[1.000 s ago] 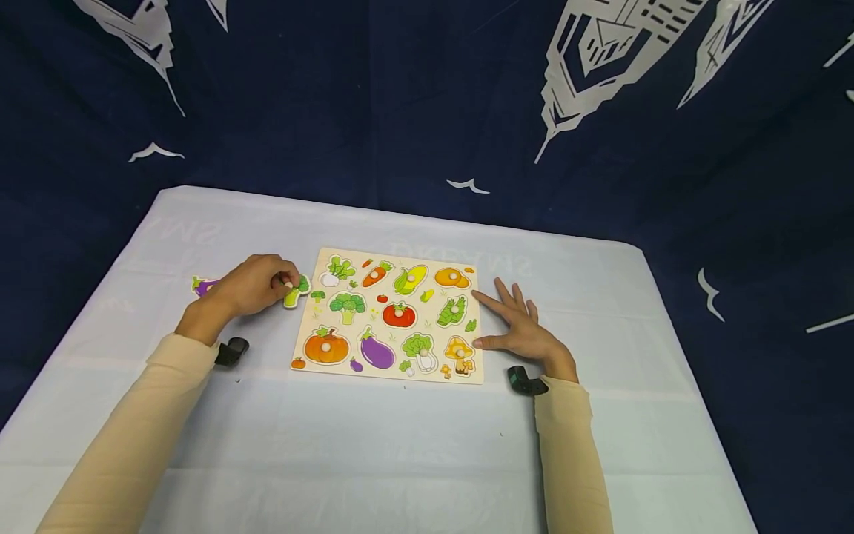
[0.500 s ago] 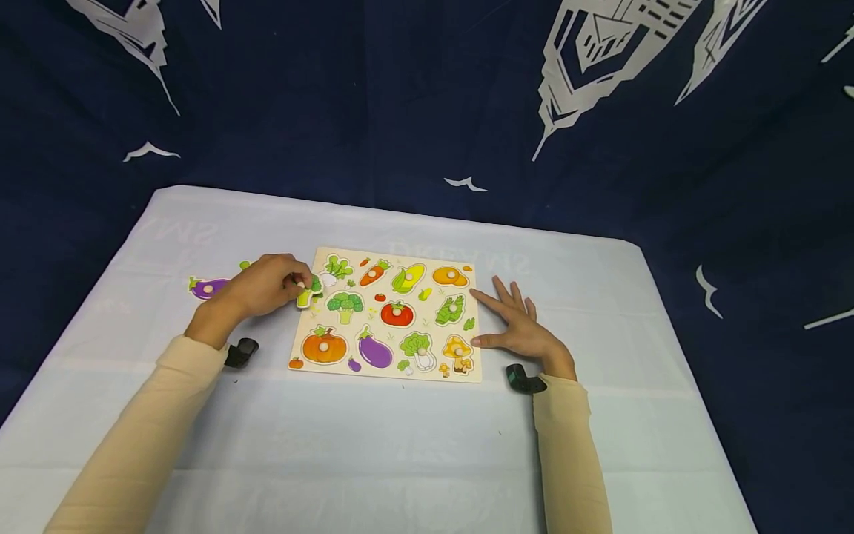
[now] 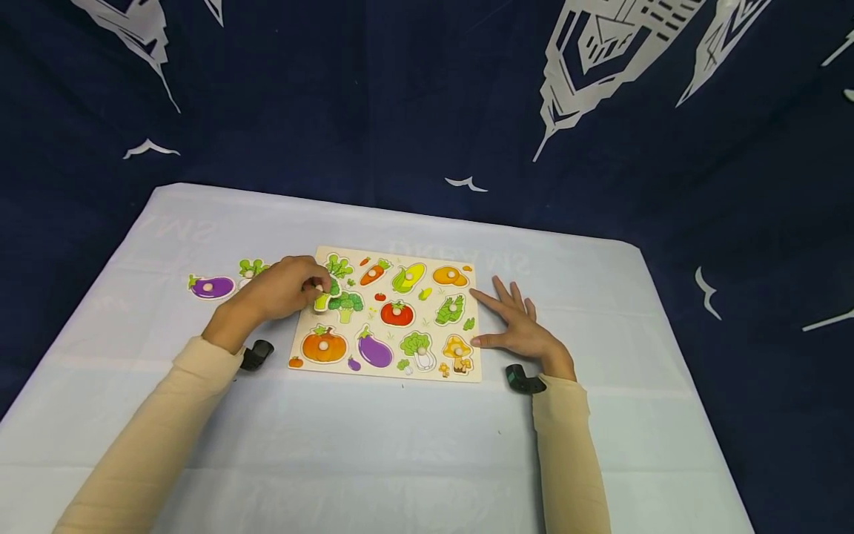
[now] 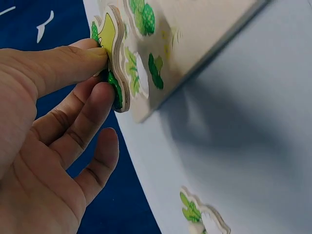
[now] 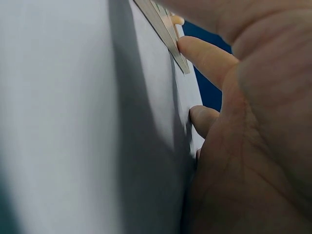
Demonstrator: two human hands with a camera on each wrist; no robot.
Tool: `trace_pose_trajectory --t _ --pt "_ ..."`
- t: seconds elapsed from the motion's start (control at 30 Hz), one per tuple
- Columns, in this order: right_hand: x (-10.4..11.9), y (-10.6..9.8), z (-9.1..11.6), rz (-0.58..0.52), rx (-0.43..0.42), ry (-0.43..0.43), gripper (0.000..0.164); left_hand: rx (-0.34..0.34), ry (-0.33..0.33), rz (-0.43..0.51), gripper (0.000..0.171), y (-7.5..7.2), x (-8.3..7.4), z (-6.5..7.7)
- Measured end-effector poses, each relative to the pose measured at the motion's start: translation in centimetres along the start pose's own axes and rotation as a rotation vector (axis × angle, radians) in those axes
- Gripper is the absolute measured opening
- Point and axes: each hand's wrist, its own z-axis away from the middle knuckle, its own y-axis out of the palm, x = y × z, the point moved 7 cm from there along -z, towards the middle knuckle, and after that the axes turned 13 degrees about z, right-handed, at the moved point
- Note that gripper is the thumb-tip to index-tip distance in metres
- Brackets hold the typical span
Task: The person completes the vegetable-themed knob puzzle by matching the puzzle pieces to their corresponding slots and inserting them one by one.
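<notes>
My left hand (image 3: 276, 291) pinches a broccoli puzzle piece (image 3: 322, 302) between thumb and fingers, above the left side of a wooden vegetable puzzle board (image 3: 437, 326). In the left wrist view, the broccoli piece (image 4: 108, 31) is tilted, and its knob is hidden by the fingers. Just right of it in the head view lies the board's printed broccoli (image 3: 347, 305), which shows no knob. My right hand (image 3: 523, 334) is spread at the board's right edge, with the thumb and index fingertips touching it. One fingertip meets the board's edge (image 5: 163, 31) in the right wrist view.
Left of the board lie an eggplant piece (image 3: 220, 289) and a leafy white-root piece (image 3: 252, 265), partly covered by the left hand. Knobbed pieces such as the pumpkin (image 3: 333, 350) and tomato (image 3: 400, 320) sit in the board. A white cloth (image 3: 373, 445) covers the table.
The left hand has moved right, carrying the broccoli piece from beside the board to over it. The eggplant and leafy pieces behind it have come into view. The right hand keeps its place.
</notes>
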Motion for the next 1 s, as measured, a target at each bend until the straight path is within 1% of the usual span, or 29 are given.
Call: trace_pose_trajectory --t 0.17,0.3,0.4,0.63,0.77,1.0 --pt "0.0 0.1 0.1 0.008 0.003 -0.001 0.098 0.002 0.035 0.005 0.021 0.6 -0.4 -0.3" --pt "0.0 0.1 0.2 0.012 0.0 -0.002 0.098 0.002 0.045 0.01 0.022 1.2 -0.5 -0.6" --pt "-0.1 0.1 0.2 0.015 -0.002 -0.003 0.098 0.002 0.04 0.013 0.021 1.6 -0.6 -0.8" --pt "-0.1 0.2 0.2 0.016 -0.004 -0.004 0.098 0.004 0.067 0.002 0.017 2.4 -1.0 -1.0" --pt "-0.1 0.2 0.1 0.02 -0.006 -0.008 0.098 0.012 0.072 0.002 0.017 2.8 -1.1 -1.1" --pt "-0.1 0.1 0.1 0.003 -0.005 -0.001 0.099 0.027 0.055 0.005 0.015 3.6 -0.9 -1.3"
